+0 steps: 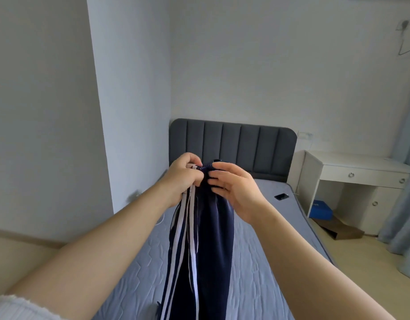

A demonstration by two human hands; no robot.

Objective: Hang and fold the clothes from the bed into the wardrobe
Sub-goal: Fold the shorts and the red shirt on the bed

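Observation:
A pair of navy track trousers (211, 245) with white side stripes hangs down over the bed (264, 262), held up by its waistband in front of me. My left hand (183, 176) grips the striped left end of the waistband. My right hand (234, 185) pinches the navy waistband just beside it, fingers curled on the cloth. The trouser legs drop out of the frame's bottom edge. No wardrobe is in view.
The bed has a grey-blue quilted cover and a dark grey padded headboard (231, 139). A black phone (281, 196) lies near its right edge. A white desk (361, 174) stands at the right with a blue box (320, 207) and brown cardboard (338, 228) below. White wall at left.

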